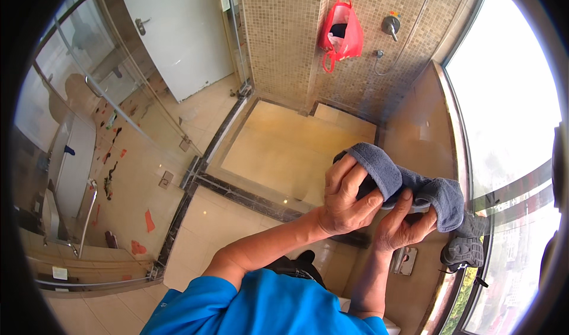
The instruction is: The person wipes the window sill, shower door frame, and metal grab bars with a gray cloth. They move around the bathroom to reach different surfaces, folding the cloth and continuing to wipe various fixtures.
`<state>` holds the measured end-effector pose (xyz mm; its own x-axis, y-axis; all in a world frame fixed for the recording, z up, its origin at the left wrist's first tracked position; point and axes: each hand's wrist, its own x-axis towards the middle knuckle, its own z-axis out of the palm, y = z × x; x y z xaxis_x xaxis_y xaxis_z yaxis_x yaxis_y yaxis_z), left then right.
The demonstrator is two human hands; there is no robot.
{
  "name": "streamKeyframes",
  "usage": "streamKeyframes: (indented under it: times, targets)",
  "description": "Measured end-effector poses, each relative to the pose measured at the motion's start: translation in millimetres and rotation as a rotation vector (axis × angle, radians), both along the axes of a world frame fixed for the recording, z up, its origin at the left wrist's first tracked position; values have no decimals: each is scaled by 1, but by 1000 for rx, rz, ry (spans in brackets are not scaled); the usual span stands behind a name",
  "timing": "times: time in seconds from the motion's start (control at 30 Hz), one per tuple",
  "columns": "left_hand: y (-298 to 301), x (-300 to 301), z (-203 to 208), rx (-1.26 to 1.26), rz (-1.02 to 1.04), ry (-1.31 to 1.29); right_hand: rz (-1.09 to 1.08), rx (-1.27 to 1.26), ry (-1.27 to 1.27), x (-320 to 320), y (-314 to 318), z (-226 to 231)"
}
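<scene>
Head view, one frame. I see both hands raised in front of the body, working one grey-blue towel [415, 187] held in the air over the right side of a bathroom.

Left hand [347, 195]: closed round the left end of the towel. The fingers [349, 178] wrap over the top of the roll and the thumb presses in from below. The cloth bulges out as a thick fold above the knuckles.

Right hand [403, 225]: below and just right of the left hand, palm toward the camera, closed on the towel's lower edge. The thumb [403, 201] lies up against the cloth; the remaining fingers curl under it. The two hands sit just beside each other, with the towel bridging them.

Towel: bunched and partly rolled, right end drooping in a loop past the right hand. It touches nothing but the hands, as far as I can tell.

Surroundings: a dark sneaker [465, 246] sits just below the towel's hanging end, on the brown window ledge [424, 127]. A red plastic bag [341, 32] hangs high on the mosaic-tiled wall [278, 38], well apart from the hands, with a round shower valve [390, 25] to its right. A sunken shower floor [284, 151] with a dark stone border lies beneath. A glass shower partition [106, 98] stands far left, a white door [184, 32] behind it. The blue sleeve [267, 305] fills the lower edge.
</scene>
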<state>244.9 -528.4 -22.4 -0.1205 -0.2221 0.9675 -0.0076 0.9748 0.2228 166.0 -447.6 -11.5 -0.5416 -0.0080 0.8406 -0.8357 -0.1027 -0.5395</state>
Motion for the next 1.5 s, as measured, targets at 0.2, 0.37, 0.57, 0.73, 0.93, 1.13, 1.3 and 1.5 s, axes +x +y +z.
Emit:
streamKeyframes:
  times: [0.2, 0.37, 0.57, 0.73, 0.93, 1.13, 1.3, 1.5]
  targets:
    - [-17, 10, 24, -58, 54, 52, 111, -34, 72, 11, -16, 24]
    - [-43, 41, 33, -54, 173, 68, 110, 69, 197, 40, -35, 31]
    - [-94, 105, 13, -82, 233, 21, 203, 112, 329, 91, -83, 20]
    - [-113, 152, -50, 15, 133, -110, 213, 282, 278, 128, -99, -46]
    - [-113, 174, -101, 31, 70, -242, -29, 357, 236, 151, -102, -121]
    - [-129, 155, -56, -14, 45, -40, -9, 225, 197, 150, -118, -52]
    - [-168, 177, 35, -95, 124, 99, 300, 27, 237, 174, -154, 42]
    - [-198, 222, 11, -5, 341, 66, 170, 109, 498, 198, -193, 18]
